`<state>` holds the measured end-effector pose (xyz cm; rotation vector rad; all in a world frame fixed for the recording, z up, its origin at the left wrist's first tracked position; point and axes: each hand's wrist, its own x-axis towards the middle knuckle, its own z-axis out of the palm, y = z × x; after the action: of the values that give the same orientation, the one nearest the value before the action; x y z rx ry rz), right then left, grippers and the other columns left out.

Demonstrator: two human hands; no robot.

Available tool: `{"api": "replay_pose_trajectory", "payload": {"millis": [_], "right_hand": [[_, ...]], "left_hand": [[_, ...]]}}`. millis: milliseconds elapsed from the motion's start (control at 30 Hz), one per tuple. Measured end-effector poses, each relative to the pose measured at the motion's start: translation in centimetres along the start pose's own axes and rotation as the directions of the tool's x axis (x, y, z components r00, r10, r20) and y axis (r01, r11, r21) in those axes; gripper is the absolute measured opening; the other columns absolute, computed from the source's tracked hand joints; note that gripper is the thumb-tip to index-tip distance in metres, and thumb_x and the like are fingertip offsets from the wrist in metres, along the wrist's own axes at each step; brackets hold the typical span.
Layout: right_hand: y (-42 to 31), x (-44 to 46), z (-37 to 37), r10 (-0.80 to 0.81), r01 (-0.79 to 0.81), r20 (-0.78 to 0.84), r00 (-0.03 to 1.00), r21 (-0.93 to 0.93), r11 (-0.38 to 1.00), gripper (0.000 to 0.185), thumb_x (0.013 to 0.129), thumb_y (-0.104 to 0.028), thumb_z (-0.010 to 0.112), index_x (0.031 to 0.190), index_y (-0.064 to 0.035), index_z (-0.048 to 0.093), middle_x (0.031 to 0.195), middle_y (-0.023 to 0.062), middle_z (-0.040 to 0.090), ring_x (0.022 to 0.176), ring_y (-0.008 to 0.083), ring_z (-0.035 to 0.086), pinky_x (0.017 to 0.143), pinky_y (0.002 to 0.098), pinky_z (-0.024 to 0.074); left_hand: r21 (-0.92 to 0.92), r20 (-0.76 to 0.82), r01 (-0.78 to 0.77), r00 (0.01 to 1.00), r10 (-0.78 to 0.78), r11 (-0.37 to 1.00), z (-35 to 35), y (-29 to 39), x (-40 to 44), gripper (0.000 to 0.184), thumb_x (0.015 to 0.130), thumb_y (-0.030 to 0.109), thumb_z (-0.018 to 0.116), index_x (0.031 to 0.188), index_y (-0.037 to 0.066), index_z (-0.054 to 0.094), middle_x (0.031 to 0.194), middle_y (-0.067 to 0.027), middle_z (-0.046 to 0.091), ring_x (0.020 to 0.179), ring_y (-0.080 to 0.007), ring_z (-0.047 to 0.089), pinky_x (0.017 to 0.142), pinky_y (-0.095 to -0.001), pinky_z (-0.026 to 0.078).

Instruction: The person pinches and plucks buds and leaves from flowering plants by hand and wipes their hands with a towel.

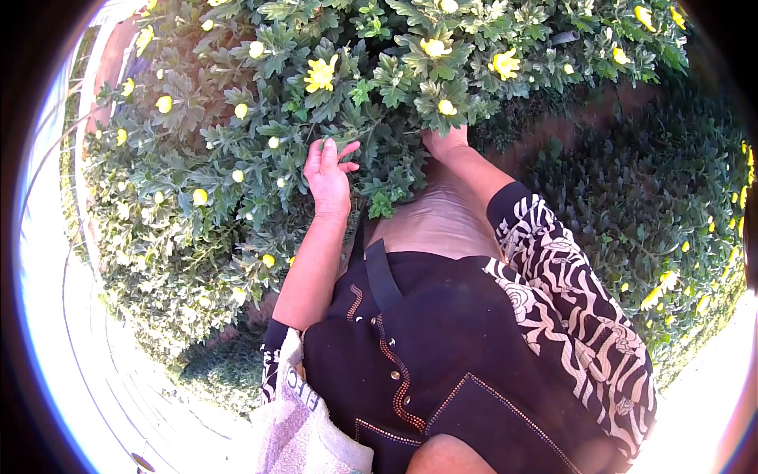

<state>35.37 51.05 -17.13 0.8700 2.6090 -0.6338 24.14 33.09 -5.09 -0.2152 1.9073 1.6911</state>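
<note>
My left hand (328, 180) is raised at the near side of a leafy chrysanthemum plant (387, 150). Its thumb and a finger are pressed together at the foliage, while other fingers stick out to the right. Whatever lies in that pinch is too small to make out. Deeper among the leaves is my right hand (447, 142), its fingers hidden by the plant. An opening yellow flower (320, 74) stands above my left hand, and a round yellow bud (447, 107) sits just above my right.
More chrysanthemum rows with yellow buds spread to the left (158, 253) and right (632, 205). A shaded strip of soil (588, 126) runs between rows at the right. A pale towel (304, 426) hangs by my left arm, and a dark strap (383, 276) crosses my front.
</note>
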Motion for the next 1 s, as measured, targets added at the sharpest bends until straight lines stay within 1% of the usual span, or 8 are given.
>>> {"api": "replay_pose_trajectory", "payload": {"millis": [100, 133, 200, 467, 567, 700, 833, 1000], "right_hand": [[1.5, -1.2, 0.7, -0.144, 0.14, -0.074, 0.987, -0.061, 0.988, 0.036, 0.087, -0.034, 0.06, 0.117, -0.0149, 0.063, 0.116, 0.008, 0.066, 0.105, 0.0236, 0.063, 0.087, 0.0368, 0.0527], [1.7, -1.1, 0.9, -0.176, 0.059, 0.114, 0.978, 0.655, 0.754, 0.034, 0.088, -0.032, 0.06, 0.116, -0.014, 0.063, 0.113, 0.0067, 0.066, 0.099, 0.0223, 0.063, 0.083, 0.0368, 0.0518], [1.5, -2.9, -1.6, -0.433, 0.337, 0.182, 0.883, 0.395, 0.854, 0.026, 0.091, -0.021, 0.056, 0.114, -0.0102, 0.061, 0.104, 0.004, 0.065, 0.082, 0.0172, 0.058, 0.072, 0.0379, 0.047], [-1.1, -4.4, -3.9, -0.495, -0.001, 0.411, 0.766, 0.771, 0.637, 0.045, 0.08, -0.014, 0.058, 0.124, -0.0076, 0.056, 0.118, 0.0119, 0.062, 0.114, 0.0289, 0.058, 0.101, 0.0364, 0.0436], [-2.6, -5.3, -6.2, -0.515, 0.185, 0.348, 0.783, 0.661, 0.728, 0.044, 0.079, -0.02, 0.06, 0.122, -0.0098, 0.059, 0.114, 0.0149, 0.065, 0.111, 0.0302, 0.06, 0.098, 0.0388, 0.0448], [-2.2, -5.0, -4.7, -0.677, 0.426, 0.254, 0.691, 0.614, 0.665, 0.054, 0.064, -0.011, 0.065, 0.117, -0.0033, 0.061, 0.113, 0.0156, 0.061, 0.102, 0.0343, 0.059, 0.094, 0.0416, 0.0468], [-2.3, -5.3, -4.9, -0.626, 0.371, 0.37, 0.686, 0.563, 0.739, 0.053, 0.06, -0.009, 0.067, 0.113, -0.0042, 0.063, 0.102, 0.0133, 0.064, 0.1, 0.0341, 0.059, 0.095, 0.0436, 0.0458], [-2.8, -6.9, -3.9, -0.642, 0.515, 0.108, 0.759, 0.502, 0.694, 0.044, 0.064, -0.012, 0.071, 0.107, -0.0062, 0.066, 0.098, 0.0118, 0.066, 0.098, 0.0337, 0.061, 0.088, 0.0434, 0.0491]], "left_hand": [[0.024, 0.055, -0.03, 0.998, 0.028, 0.999, -0.6, -0.1, 0.0, 0.021, 0.101, 0.018, 0.052, 0.111, -0.001, 0.051, 0.095, -0.0044, 0.056, 0.096, -0.0242, 0.07, 0.057, -0.0254, 0.054], [0.086, 0.078, -0.056, 0.996, 0.049, 0.995, -0.7, -0.2, -0.1, 0.022, 0.1, 0.018, 0.053, 0.112, 0.0, 0.052, 0.098, -0.0052, 0.059, 0.095, -0.021, 0.069, 0.057, -0.025, 0.054], [0.145, 0.098, -0.081, 0.993, 0.067, 0.986, -1.1, -0.4, -0.3, 0.023, 0.1, 0.019, 0.055, 0.114, 0.0, 0.052, 0.1, -0.0059, 0.062, 0.093, -0.0179, 0.069, 0.057, -0.0245, 0.053], [0.485, 0.326, -0.035, 0.935, -0.143, 0.874, -3.5, -0.2, -5.1, 0.046, 0.084, 0.027, 0.074, 0.116, 0.002, 0.053, 0.101, -0.0101, 0.064, 0.095, -0.0192, 0.063, 0.078, -0.0339, 0.051], [0.75, 0.388, -0.099, 0.867, -0.313, 0.654, -3.3, -0.5, -5.8, 0.057, 0.078, 0.033, 0.076, 0.117, 0.0, 0.052, 0.097, -0.0185, 0.068, 0.082, -0.0269, 0.067, 0.076, -0.0379, 0.053], [0.655, 0.453, -0.116, 0.851, -0.265, 0.747, -4.5, -4.6, -4.2, 0.034, 0.083, 0.012, 0.069, 0.113, 0.001, 0.056, 0.087, -0.0135, 0.067, 0.077, -0.0205, 0.065, 0.073, -0.0331, 0.051], [0.462, 0.393, 0.072, 0.877, -0.277, 0.884, -5.2, -5.9, -3.9, 0.028, 0.083, -0.009, 0.059, 0.109, 0.0, 0.06, 0.086, -0.0064, 0.067, 0.078, -0.0109, 0.061, 0.072, -0.0268, 0.049], [0.298, 0.442, 0.146, 0.855, -0.272, 0.943, -5.4, -6.8, -3.6, 0.03, 0.082, -0.006, 0.061, 0.112, -0.001, 0.06, 0.089, -0.0052, 0.068, 0.08, -0.01, 0.062, 0.074, -0.0256, 0.049]]}}
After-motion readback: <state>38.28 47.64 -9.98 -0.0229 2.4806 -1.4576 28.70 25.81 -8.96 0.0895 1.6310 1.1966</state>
